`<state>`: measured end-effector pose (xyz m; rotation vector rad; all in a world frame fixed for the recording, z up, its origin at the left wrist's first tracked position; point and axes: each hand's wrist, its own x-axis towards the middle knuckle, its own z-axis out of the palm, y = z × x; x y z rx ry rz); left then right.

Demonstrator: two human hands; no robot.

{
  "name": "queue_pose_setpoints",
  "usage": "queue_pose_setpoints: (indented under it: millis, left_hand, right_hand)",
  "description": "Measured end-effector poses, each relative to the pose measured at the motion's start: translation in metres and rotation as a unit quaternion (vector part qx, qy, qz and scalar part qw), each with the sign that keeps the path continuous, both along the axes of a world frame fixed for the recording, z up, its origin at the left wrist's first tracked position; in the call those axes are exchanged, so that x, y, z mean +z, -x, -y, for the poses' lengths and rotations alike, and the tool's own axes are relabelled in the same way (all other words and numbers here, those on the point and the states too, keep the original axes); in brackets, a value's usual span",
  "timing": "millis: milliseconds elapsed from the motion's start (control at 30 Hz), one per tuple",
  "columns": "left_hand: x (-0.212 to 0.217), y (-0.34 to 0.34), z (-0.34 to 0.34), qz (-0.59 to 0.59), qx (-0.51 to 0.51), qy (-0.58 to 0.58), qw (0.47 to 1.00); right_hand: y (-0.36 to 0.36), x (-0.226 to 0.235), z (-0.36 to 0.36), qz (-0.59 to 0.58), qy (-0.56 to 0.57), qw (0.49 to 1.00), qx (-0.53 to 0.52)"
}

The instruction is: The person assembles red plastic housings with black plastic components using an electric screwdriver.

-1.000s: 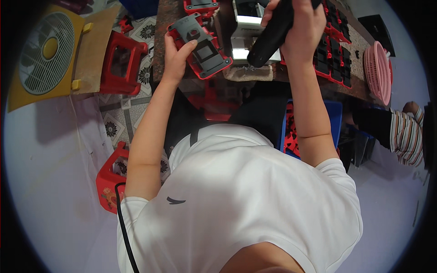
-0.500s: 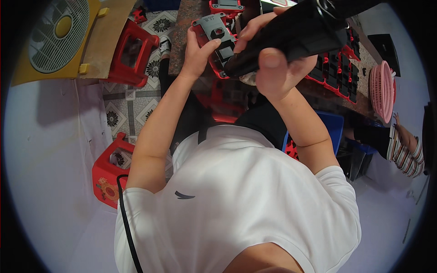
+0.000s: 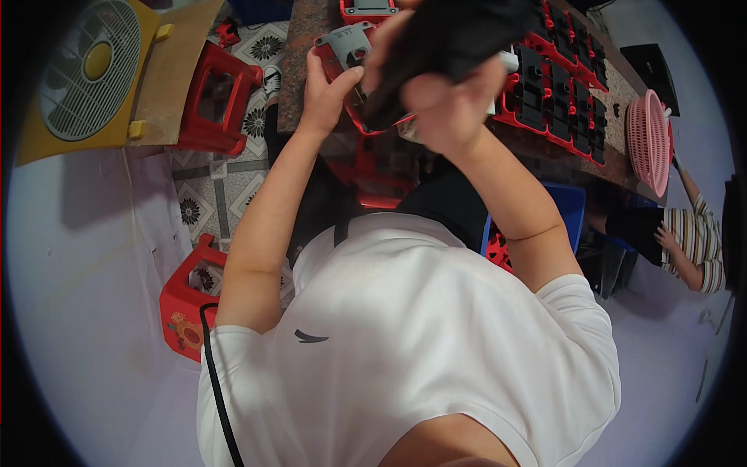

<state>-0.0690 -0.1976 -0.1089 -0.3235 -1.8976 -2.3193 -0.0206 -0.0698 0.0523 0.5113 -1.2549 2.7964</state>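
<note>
Black tool (image 3: 453, 45) shifted; axis seemingly points lower-left.

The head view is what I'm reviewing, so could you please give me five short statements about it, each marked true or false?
1. The left hand holds a red-and-grey housing, and the right hand grips a black tool. True.
2. The black tool points away from the housing. False: its narrow end is at the housing, though blur hides whether they touch.
3. A yellow-framed fan is at the picture's left. True.
4. The pink basket is right beside the fan. False: it is at the opposite side, on the right.
5. A person in a striped top is at the right. True.
</note>
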Motion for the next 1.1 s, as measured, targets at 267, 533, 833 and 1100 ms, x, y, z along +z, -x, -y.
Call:
queue_pose_setpoints:
  millis: [267, 533, 833, 1100]
  left_hand:
    - [0.009, -0.003, 0.003, 0.073, -0.043, -0.075, 0.994]
    - [0.007, 0.000, 0.001, 0.083, -0.048, -0.065, 0.993]
    - [0.017, -0.012, 0.008, 0.091, -0.036, -0.063, 0.993]
    - [0.010, -0.007, 0.007, 0.110, -0.022, -0.023, 0.993]
  right_hand:
    - [0.016, 0.007, -0.095, -0.254, -0.342, 0.860, -0.282]
    - [0.014, -0.023, -0.102, -0.304, -0.310, 0.842, -0.321]
    - [0.046, 0.039, -0.068, -0.083, -0.199, 0.939, -0.268]
    - [0.116, 0.028, -0.002, -0.409, -0.199, 0.827, -0.329]
